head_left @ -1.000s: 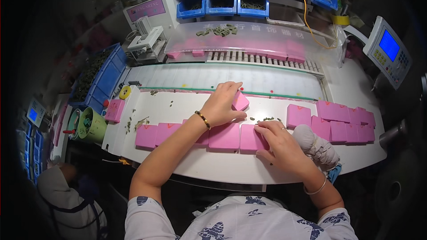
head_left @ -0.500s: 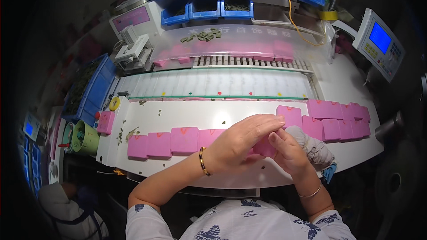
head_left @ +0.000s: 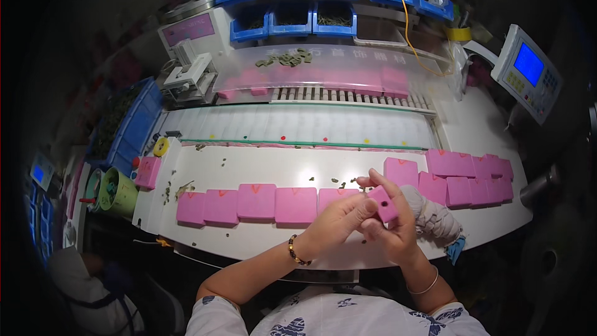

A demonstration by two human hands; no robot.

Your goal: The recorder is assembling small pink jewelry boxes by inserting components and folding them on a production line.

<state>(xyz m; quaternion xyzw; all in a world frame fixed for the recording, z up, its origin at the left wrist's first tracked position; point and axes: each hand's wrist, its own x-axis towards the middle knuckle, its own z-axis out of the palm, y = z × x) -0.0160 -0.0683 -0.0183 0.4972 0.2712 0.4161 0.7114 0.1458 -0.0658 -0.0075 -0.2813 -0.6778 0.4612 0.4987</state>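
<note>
Between my hands, over the front of the white table, is a pink rubber mold (head_left: 385, 208) with a dark round hole in the side turned up. My right hand (head_left: 399, 240) is closed round it from the right, fingers along its edges. My left hand (head_left: 333, 224) grips it from the left, thumb pressed against its near corner. Left of my hands, a row of pink molds (head_left: 296, 206) with orange-red marks lies on the table. Just beyond my right hand is a bundled grey cloth (head_left: 433, 210), beside another pink mold (head_left: 401, 172).
More pink molds (head_left: 459, 190) stand in rows at the right. A glass-edged white conveyor (head_left: 298, 123) crosses behind the table. Blue bins (head_left: 335, 22) hang at the back, some with green pieces. A control panel (head_left: 527, 72) is at right, a green bucket (head_left: 118, 193) at left.
My hands were cupped together over the mold, mostly hiding it. Now they have parted and tilted it, baring its holed side. Several green crumbs now lie on the table beyond my hands.
</note>
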